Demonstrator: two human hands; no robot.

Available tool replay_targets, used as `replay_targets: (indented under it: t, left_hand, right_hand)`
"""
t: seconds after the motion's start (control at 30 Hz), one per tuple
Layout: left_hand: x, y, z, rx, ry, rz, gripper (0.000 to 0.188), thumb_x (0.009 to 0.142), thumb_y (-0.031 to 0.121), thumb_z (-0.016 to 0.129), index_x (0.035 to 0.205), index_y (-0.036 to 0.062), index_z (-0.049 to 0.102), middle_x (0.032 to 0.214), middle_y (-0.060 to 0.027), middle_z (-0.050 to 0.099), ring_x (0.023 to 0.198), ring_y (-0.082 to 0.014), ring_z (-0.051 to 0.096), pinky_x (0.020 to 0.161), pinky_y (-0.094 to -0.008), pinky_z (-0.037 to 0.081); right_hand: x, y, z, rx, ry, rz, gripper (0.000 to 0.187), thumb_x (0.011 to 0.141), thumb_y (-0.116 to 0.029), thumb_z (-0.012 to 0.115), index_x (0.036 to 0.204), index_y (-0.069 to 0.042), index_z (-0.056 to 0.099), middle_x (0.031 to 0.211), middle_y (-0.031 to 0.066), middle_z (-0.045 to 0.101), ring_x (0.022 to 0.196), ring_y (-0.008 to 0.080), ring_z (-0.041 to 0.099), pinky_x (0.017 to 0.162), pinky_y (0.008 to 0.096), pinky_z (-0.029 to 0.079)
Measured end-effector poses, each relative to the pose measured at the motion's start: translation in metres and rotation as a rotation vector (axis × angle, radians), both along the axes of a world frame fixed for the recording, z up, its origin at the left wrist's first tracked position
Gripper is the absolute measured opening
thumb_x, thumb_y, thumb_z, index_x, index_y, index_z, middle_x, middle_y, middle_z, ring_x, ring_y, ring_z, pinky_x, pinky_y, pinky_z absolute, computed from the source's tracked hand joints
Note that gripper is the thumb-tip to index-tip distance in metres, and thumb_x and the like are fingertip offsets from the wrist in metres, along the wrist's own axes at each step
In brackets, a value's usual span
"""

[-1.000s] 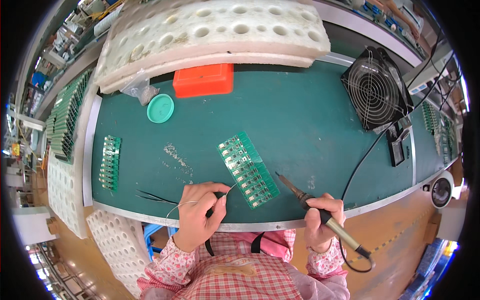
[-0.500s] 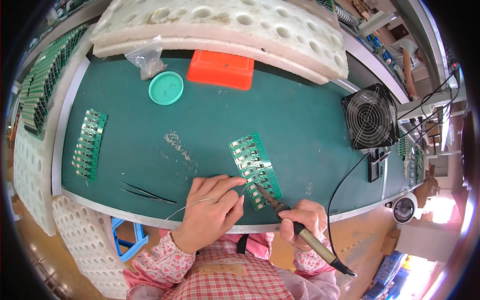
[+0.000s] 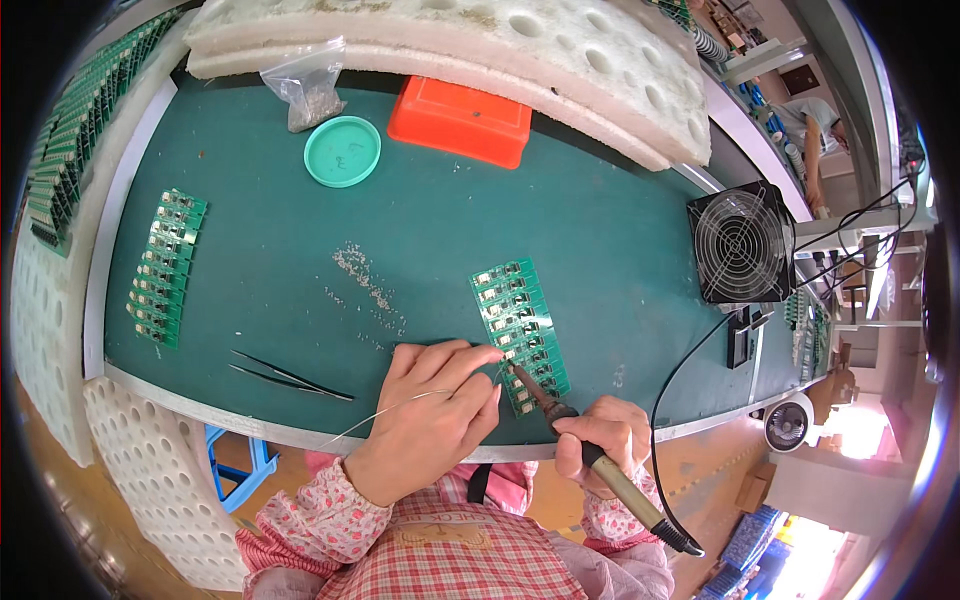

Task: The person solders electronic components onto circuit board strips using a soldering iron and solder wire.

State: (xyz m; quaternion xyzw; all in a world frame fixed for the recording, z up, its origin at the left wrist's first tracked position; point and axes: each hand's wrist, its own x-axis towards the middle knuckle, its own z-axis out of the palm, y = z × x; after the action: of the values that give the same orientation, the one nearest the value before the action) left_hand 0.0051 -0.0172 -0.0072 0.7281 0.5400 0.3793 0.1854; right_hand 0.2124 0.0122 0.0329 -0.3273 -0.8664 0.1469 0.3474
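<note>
A green circuit board panel (image 3: 520,320), carrying rows of small white and black parts, lies slanted on the green work mat. My right hand (image 3: 606,440) is closed around a soldering iron (image 3: 622,482); the iron's tip meets the lower half of the panel. A thin solder wire (image 3: 385,409) runs over the back of my left hand (image 3: 428,415), whose thumb and fingers are bent closed around it. The left index fingertip is at the panel's left edge, close to the iron tip. The wire's working end is too small to make out.
Tweezers (image 3: 290,378) and a second board panel (image 3: 165,270) lie left; tiny loose parts (image 3: 362,278) are scattered mid-mat. Behind are a teal lid (image 3: 342,152), plastic bag (image 3: 308,90), red bin (image 3: 460,120) and foam block (image 3: 440,45). A fan (image 3: 742,243) and the iron's cord (image 3: 664,390) are right.
The whole view has shifted slightly. My left fingertips are a little closer to the iron tip. Both hands keep their holds, and the iron tip stays on the lower half of the panel.
</note>
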Motion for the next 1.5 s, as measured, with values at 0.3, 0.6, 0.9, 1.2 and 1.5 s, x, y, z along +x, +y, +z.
replay_targets:
  t: [0.3, 0.6, 0.9, 1.2, 1.5]
  left_hand:
    - [0.002, 0.0, -0.001, 0.012, -0.017, 0.019, 0.02, 0.08, 0.009, 0.074, 0.072, 0.0061, 0.055, 0.117, -0.0033, 0.068, 0.102, -0.0245, 0.063, 0.084, -0.0398, 0.042]
    - [0.0, 0.0, 0.0, 0.001, -0.031, 0.009, 0.015, 0.081, 0.01, 0.072, 0.075, 0.0052, 0.058, 0.116, -0.0049, 0.069, 0.103, -0.0243, 0.063, 0.087, -0.0393, 0.043]
    - [-0.003, 0.0, 0.001, -0.008, -0.057, -0.004, 0.01, 0.083, 0.01, 0.07, 0.08, 0.0045, 0.062, 0.115, -0.0065, 0.069, 0.104, -0.0241, 0.063, 0.088, -0.0388, 0.043]
    - [-0.003, 0.003, 0.001, -0.017, -0.065, -0.006, 0.008, 0.083, 0.009, 0.07, 0.082, 0.0041, 0.063, 0.111, -0.0061, 0.069, 0.102, -0.0232, 0.063, 0.087, -0.0386, 0.043]
    - [-0.004, 0.003, 0.0, -0.023, -0.075, -0.004, 0.009, 0.083, 0.009, 0.07, 0.082, 0.0039, 0.064, 0.111, -0.0063, 0.069, 0.101, -0.023, 0.064, 0.086, -0.0387, 0.043]
  right_hand:
    - [-0.006, 0.006, 0.0, 0.143, -0.055, 0.16, 0.025, 0.073, -0.004, 0.077, 0.095, -0.004, 0.065, 0.056, -0.0033, 0.048, 0.041, 0.0129, 0.043, 0.039, 0.0278, 0.032]
    - [0.0, 0.0, -0.001, 0.114, 0.035, 0.088, 0.027, 0.072, -0.002, 0.078, 0.094, -0.003, 0.064, 0.055, -0.0028, 0.047, 0.041, 0.0138, 0.045, 0.039, 0.0285, 0.033]
    - [0.007, -0.003, -0.002, 0.077, 0.107, -0.09, 0.017, 0.08, -0.005, 0.074, 0.09, -0.003, 0.061, 0.058, 0.0003, 0.057, 0.042, 0.0172, 0.05, 0.04, 0.0319, 0.038]
    - [-0.001, 0.002, -0.002, 0.025, 0.07, 0.017, 0.017, 0.082, -0.004, 0.072, 0.094, -0.002, 0.059, 0.06, 0.0023, 0.06, 0.042, 0.0179, 0.051, 0.041, 0.0323, 0.04]
    - [-0.011, 0.0, 0.001, 0.108, -0.015, 0.048, 0.022, 0.075, -0.002, 0.074, 0.094, -0.004, 0.063, 0.057, 0.0004, 0.053, 0.041, 0.0178, 0.049, 0.04, 0.0312, 0.038]
